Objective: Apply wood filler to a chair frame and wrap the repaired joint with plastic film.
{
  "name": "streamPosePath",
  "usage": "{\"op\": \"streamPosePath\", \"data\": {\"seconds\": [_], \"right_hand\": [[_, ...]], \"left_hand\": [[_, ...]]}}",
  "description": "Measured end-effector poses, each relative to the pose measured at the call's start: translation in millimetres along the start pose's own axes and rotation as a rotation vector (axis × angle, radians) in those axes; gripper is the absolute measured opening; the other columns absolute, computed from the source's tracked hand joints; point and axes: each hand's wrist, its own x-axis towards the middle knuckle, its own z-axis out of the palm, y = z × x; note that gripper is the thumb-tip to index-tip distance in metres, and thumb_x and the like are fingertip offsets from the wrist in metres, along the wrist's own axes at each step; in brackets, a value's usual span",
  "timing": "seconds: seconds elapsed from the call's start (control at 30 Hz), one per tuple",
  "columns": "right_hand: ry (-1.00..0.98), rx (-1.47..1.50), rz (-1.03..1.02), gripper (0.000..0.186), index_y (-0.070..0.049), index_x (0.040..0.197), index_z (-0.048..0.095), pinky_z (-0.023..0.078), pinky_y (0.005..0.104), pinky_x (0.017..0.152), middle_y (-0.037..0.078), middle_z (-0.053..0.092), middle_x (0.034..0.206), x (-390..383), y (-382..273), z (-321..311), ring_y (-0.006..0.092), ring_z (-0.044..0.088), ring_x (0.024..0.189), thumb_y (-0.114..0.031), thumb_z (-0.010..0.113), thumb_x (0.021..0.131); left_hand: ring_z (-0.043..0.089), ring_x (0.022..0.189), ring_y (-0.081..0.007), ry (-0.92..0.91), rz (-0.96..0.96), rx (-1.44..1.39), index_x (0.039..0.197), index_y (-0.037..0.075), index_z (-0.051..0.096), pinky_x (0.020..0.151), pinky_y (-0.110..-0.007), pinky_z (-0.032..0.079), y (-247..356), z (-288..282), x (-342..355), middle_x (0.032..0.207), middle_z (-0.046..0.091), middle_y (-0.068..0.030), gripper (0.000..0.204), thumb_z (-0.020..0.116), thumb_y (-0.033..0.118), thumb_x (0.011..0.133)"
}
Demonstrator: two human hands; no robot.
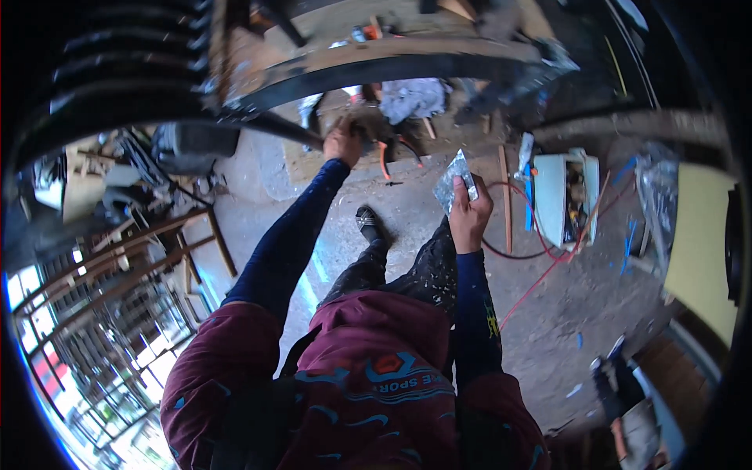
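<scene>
My right hand (468, 215) is closed on a shiny, crinkled silvery packet (454, 184), pinched under the thumb in front of my right thigh. My left hand (342, 142) reaches forward, its fingers curled and partly blurred. Against those fingers is a brownish, dark shape (371, 125), too smeared to name. Just left of that hand ends a dark bar (286, 129) of a large wooden frame (392, 64), which spans the space ahead. Beyond the left hand lies a crumpled grey cloth (415, 98). Orange-handled pliers (384, 160) lie right of the hand.
A pale open case (552, 200) holding tools stands at right, with a red hose (525, 294) looping across the floor beside it. Wooden frames (117, 270) stack up at left. A yellow panel (701, 243) stands far right; another person (630, 415) is at lower right.
</scene>
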Motion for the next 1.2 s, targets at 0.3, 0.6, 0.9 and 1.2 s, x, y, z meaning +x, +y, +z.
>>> {"op": "streamPosePath", "data": {"seconds": [0.3, 0.6, 0.9, 1.2], "right_hand": [[0.222, 0.042, 0.126, 0.026, 0.003, 0.099, 0.066, 0.049, 0.0336, 0.073, 0.011, 0.067, 0.085, -17, 17, -71, 0.0193, 0.063, 0.077, -0.023, 0.066, 0.097], [0.282, 0.35, -0.342, 0.016, 0.002, 0.108, 0.065, 0.048, 0.0352, 0.075, 0.012, 0.065, 0.092, 66, -87, -84, 0.0232, 0.061, 0.081, -0.008, 0.062, 0.096], [0.331, -0.039, -0.536, 0.075, 0.006, 0.139, 0.044, 0.037, 0.0524, 0.101, 0.024, 0.045, 0.13, 161, -202, -31, 0.0429, 0.047, 0.116, 0.011, 0.063, 0.067], [0.558, -0.302, -0.403, 0.07, 0.004, 0.133, 0.05, 0.04, 0.0522, 0.083, 0.019, 0.047, 0.125, 210, -254, 27, 0.0384, 0.049, 0.112, 0.003, 0.072, 0.067]], "left_hand": [[0.041, 0.135, -0.0434, 0.418, 0.996, 0.245, 0.14, 0.014, 0.052, 0.111, -0.055, 0.034, 238, -206, -40, 0.148, 0.046, -0.0175, 0.078, 0.085, 0.015, 0.069], [0.061, 0.091, -0.0264, 0.338, 0.938, 0.667, 0.147, 0.029, 0.047, 0.078, -0.041, 0.052, 273, -228, 47, 0.106, 0.06, -0.0055, 0.08, 0.067, 0.008, 0.072], [0.063, 0.094, -0.0308, 0.32, 0.84, 0.568, 0.143, 0.025, 0.051, 0.078, -0.043, 0.054, 306, -268, 112, 0.103, 0.062, -0.0068, 0.082, 0.074, 0.007, 0.067], [0.063, 0.096, -0.0317, 0.316, 0.879, 0.533, 0.145, 0.021, 0.049, 0.079, -0.042, 0.054, 311, -290, 164, 0.105, 0.062, -0.0075, 0.092, 0.079, 0.007, 0.059]]}}
